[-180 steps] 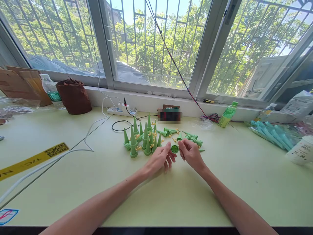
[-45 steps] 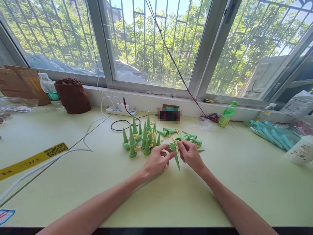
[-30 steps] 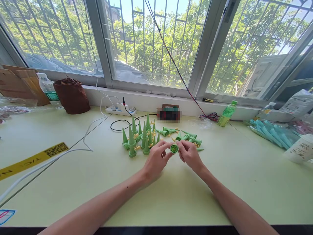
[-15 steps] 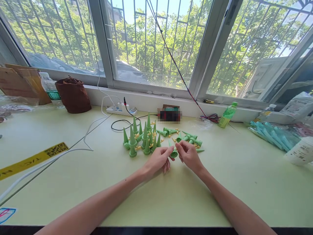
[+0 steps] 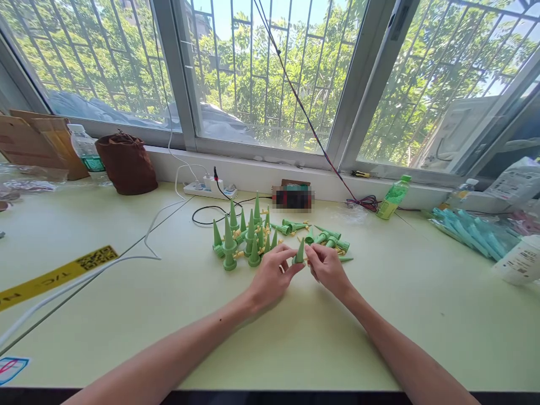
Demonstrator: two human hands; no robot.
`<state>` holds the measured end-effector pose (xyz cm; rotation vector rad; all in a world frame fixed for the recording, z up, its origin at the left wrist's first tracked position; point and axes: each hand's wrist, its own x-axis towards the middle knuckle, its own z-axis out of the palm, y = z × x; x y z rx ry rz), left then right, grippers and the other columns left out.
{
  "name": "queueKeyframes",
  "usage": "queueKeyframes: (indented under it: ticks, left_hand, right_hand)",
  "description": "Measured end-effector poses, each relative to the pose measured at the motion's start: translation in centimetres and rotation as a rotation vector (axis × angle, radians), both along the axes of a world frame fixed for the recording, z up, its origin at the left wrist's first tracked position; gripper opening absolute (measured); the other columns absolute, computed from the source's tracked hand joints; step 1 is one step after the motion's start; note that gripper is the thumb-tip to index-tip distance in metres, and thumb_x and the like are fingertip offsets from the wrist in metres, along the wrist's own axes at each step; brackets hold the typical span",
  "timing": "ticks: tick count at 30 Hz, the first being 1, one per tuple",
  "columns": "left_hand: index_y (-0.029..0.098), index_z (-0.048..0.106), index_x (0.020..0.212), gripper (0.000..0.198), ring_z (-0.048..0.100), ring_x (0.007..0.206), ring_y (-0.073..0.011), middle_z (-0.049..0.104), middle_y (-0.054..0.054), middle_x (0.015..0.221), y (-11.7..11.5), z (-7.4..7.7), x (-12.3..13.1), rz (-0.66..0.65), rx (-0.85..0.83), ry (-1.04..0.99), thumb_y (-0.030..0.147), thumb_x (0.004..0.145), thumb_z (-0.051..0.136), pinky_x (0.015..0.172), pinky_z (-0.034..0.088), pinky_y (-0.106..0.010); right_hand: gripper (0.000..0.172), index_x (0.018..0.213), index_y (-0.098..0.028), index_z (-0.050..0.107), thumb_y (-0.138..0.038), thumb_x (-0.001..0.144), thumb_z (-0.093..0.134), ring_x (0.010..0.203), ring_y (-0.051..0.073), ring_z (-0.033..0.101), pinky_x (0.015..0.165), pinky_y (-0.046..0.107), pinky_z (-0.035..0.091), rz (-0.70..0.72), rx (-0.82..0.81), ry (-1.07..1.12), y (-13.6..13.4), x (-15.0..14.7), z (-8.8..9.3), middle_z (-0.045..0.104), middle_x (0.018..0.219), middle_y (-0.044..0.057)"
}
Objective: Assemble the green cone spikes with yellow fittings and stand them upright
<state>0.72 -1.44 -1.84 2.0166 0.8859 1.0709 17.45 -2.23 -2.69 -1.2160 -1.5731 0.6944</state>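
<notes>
Gripping a green plastic cone
Left hand is holding its base, right hand its yellow stem; matching cones are standing left of it.

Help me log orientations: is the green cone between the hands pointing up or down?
Up: the green cone in the left hand shows its narrow tip above its wider base.

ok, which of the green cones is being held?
The green cone in the left hand, tip up, with the right hand at its side. The other cones stand or lie on the table.
</notes>
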Motion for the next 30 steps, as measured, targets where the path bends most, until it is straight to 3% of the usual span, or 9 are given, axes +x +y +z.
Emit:
queueKeyframes:
  ticks: [7,11,15,18,25,30]
  left_hand:
    - [0.023,0.063,0.109,0.026,0.052,0.059,-0.0059,0.057,-0.003,0.103,-0.13,0.1,-0.02,0.065,-0.026,0.002,0.038,0.089,0.057,0.056,0.048,-0.021]
    - [0.019,0.057,0.106,0.04,0.053,0.05,-0.0059,0.06,-0.005,0.102,0.15,0.17,0.05,0.055,-0.293,-0.084,0.053,0.086,0.054,0.044,0.044,-0.021]
    - [0.013,0.058,0.082,0.059,0.052,0.045,-0.0083,0.059,-0.004,0.077,0.53,0.19,0.16,-0.122,-0.649,-0.169,0.07,0.084,0.043,0.035,0.037,-0.02]
    - [0.012,0.059,0.079,0.06,0.053,0.045,-0.0078,0.061,-0.005,0.077,0.55,0.3,0.2,-0.202,-0.764,-0.22,0.072,0.08,0.048,0.036,0.037,-0.019]
    - [0.013,0.058,0.077,0.052,0.049,0.043,-0.0066,0.057,-0.001,0.062,0.26,0.82,0.06,-0.192,-0.713,-0.227,0.065,0.08,0.056,0.039,0.039,-0.019]
    - [0.015,0.057,0.077,0.042,0.052,0.048,-0.008,0.059,-0.001,0.07,-0.01,0.77,-0.09,-0.17,-0.501,-0.184,0.057,0.079,0.063,0.04,0.041,-0.019]
  right_hand:
    - [0.045,0.064,-0.02,0.042,-0.054,0.093,0.047,0.038,0.007,0.036,0.038,0.022,0.027,-0.019,0.001,0.098,0.09,-0.16,-0.18,0.039,0.049,-0.006]
    - [0.043,0.066,-0.021,0.042,-0.055,0.091,0.05,0.035,0.007,0.034,0.035,0.021,0.028,-0.022,-0.001,0.235,0.09,-0.06,0.12,0.035,0.048,-0.008]
    - [0.042,0.067,-0.021,0.042,-0.054,0.09,0.053,0.034,0.007,0.036,0.034,0.021,0.029,0.014,0.002,0.243,0.04,0.04,0.34,0.037,0.048,-0.008]
    - [0.039,0.07,-0.021,0.044,-0.053,0.09,0.053,0.035,0.007,0.038,0.035,0.022,0.029,0.072,-0.018,0.209,0.05,0.1,0.26,0.04,0.049,-0.008]
    - [0.037,0.071,-0.022,0.045,-0.052,0.091,0.053,0.035,0.008,0.038,0.035,0.022,0.028,0.091,-0.012,0.203,0.1,0.31,0.05,0.039,0.047,-0.008]
    - [0.042,0.066,-0.021,0.042,-0.054,0.091,0.052,0.032,0.008,0.037,0.034,0.022,0.026,0.077,-0.011,0.176,0.0,0.19,0.34,0.037,0.043,-0.008]
